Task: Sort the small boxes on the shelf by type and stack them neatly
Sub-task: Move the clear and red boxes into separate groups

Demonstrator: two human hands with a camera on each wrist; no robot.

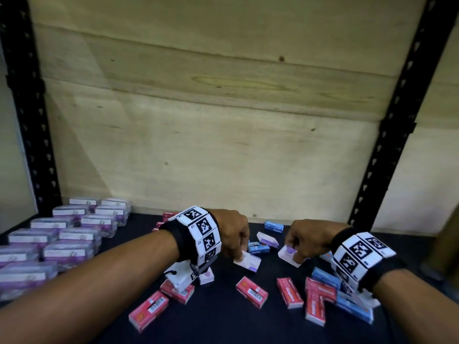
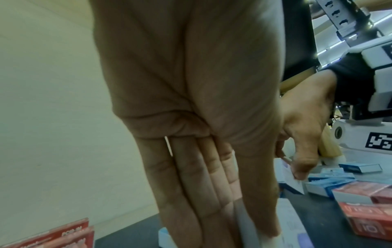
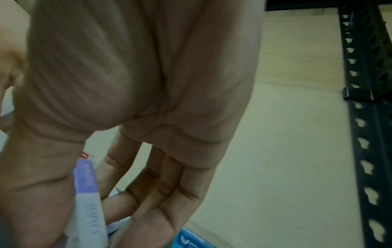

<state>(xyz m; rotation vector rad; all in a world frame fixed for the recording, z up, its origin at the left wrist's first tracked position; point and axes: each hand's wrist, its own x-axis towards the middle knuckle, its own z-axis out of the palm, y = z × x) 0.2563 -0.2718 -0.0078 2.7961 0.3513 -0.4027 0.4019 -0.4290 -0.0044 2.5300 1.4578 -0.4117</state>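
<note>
Loose small boxes lie on the dark shelf (image 1: 223,321): red ones (image 1: 251,291), blue ones (image 1: 273,225) and white-and-purple ones (image 1: 267,240). My left hand (image 1: 237,247) reaches down mid-shelf and pinches a white-and-purple box (image 1: 248,261) between thumb and fingers. The left wrist view shows that hand (image 2: 233,218) with its white box (image 2: 292,224) at the fingertips. To its right, my right hand (image 1: 296,247) grips another white-and-purple box (image 1: 288,254), tilted on edge. In the right wrist view the right hand (image 3: 110,206) holds this box (image 3: 87,184) between thumb and fingers.
Neat rows of clear purple-tinted boxes (image 1: 62,234) fill the shelf's left side. A few red boxes (image 1: 169,216) stand by the plywood back wall (image 1: 223,120). Black perforated uprights (image 1: 387,135) frame both sides. Red and blue boxes crowd under my right wrist (image 1: 320,294).
</note>
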